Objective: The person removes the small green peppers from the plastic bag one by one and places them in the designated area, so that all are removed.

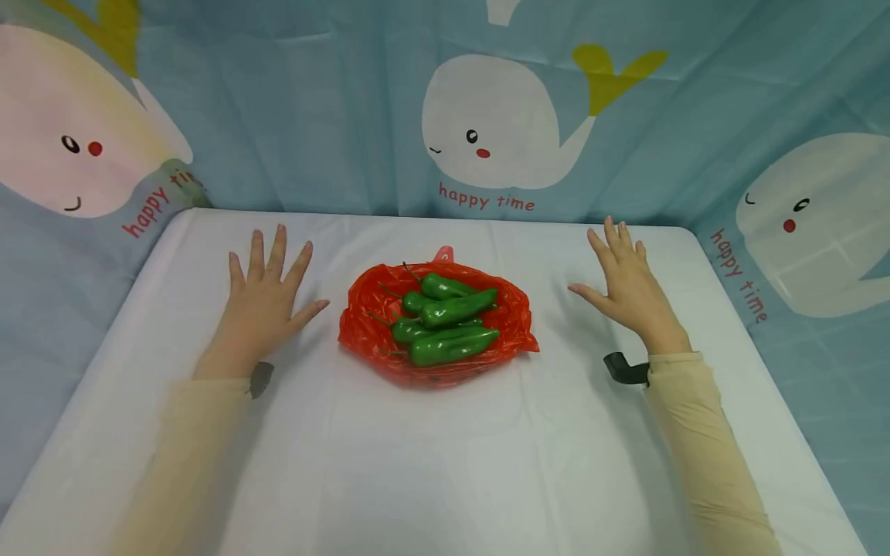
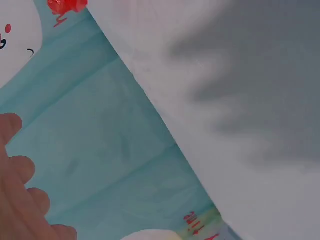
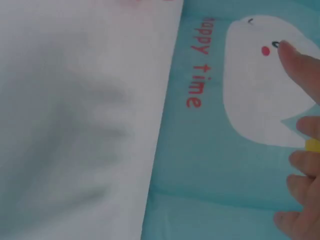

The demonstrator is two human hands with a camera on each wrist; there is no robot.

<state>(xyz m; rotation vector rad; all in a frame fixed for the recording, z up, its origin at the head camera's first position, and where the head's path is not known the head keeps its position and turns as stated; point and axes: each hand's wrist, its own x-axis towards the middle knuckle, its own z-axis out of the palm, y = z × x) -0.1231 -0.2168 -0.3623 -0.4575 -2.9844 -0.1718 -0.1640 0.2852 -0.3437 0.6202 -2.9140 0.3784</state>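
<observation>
Several green peppers (image 1: 455, 309) with thin stems lie in a red plastic bag (image 1: 358, 309) whose mouth is spread wide, at the middle of the white table. To the left of the bag, my left hand (image 1: 260, 309) is held over the table with fingers spread and nothing in it. On the bag's other side my right hand (image 1: 629, 293) also has its fingers splayed and holds nothing. Both hands are apart from the bag. In the left wrist view the left fingertips (image 2: 22, 170) show at the lower left edge; in the right wrist view the right fingertips (image 3: 300, 162) show at the right edge.
A white cloth covers the table (image 1: 431, 471). Behind and beside it hangs a blue curtain (image 1: 313, 116) printed with whales and red lettering. A dark strap piece (image 1: 626, 371) sits at the right wrist, and another (image 1: 261, 378) at the left.
</observation>
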